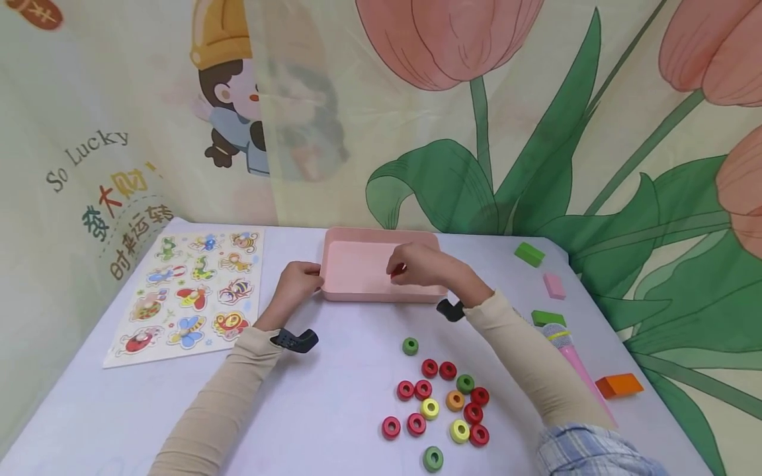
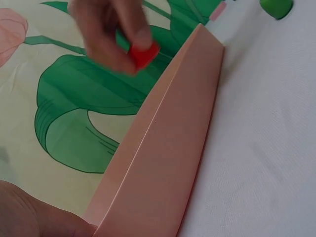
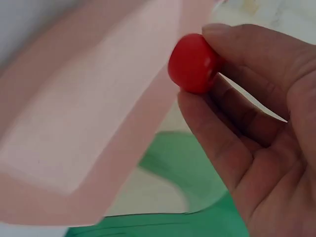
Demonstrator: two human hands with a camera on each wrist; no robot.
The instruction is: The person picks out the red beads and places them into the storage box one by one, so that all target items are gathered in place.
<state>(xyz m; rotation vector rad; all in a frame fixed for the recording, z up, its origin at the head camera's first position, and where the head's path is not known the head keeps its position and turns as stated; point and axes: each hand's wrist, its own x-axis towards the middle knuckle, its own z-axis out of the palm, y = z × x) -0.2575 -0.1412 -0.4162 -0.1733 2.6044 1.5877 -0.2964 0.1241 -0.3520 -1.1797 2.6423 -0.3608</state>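
Over the pink tray [image 1: 357, 297], my right hand [image 1: 427, 264] pinches a red bead [image 3: 192, 64] between thumb and fingers. The bead is round with a hole, and in the right wrist view it shows above the tray's inside. My left hand [image 1: 296, 285] holds the tray's left end, its thumb [image 2: 61, 222] at the rim in the left wrist view. The tray's visible floor is bare. Nearer me on the table lie several loose beads, among them red ones [image 1: 417, 424], green ones [image 1: 433, 459], yellow ones [image 1: 460, 432] and an orange one [image 1: 455, 400].
A white board with insect pictures [image 1: 190, 291] lies at the left. Along the right side are green blocks [image 1: 529, 254], a pink block [image 1: 554, 286], an orange block [image 1: 619, 385] and a pink toy microphone [image 1: 574, 363], partly behind my right forearm. A printed curtain [image 1: 417, 132] rises behind the tray.
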